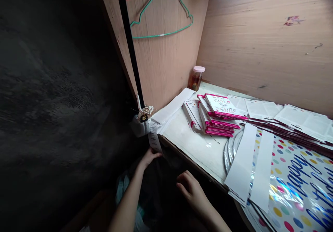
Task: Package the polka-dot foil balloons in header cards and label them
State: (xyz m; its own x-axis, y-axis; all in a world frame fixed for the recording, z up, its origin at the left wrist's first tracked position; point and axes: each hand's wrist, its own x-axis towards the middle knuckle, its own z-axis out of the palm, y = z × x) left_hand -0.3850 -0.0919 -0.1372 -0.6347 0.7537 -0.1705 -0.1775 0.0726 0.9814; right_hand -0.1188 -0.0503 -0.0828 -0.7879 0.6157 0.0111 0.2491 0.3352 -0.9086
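Observation:
My left hand (150,157) pinches the lower end of a white label strip (154,138) with small printed marks. The strip hangs from a holder (142,129) at the table's left corner, partly lost in shadow. My right hand (189,188) is in front of the table edge, fingers loosely curled, thumb apart, and nothing visible in it. On the white table (179,140) beyond lie stacked pink-edged printed cards (221,112). Nearer on the right are shiny dotted foil balloons with blue lettering (293,183) and blank white strips of card (243,159) on them.
A black upright bar (131,51) rises at the table's left corner. White paper sheets (174,105) lie by the wooden side panel, beside a pink-lidded jar (196,79). A green hanger (161,34) hangs above. More printed cards (304,121) overlap along the back. Dark wall (52,86) fills the left.

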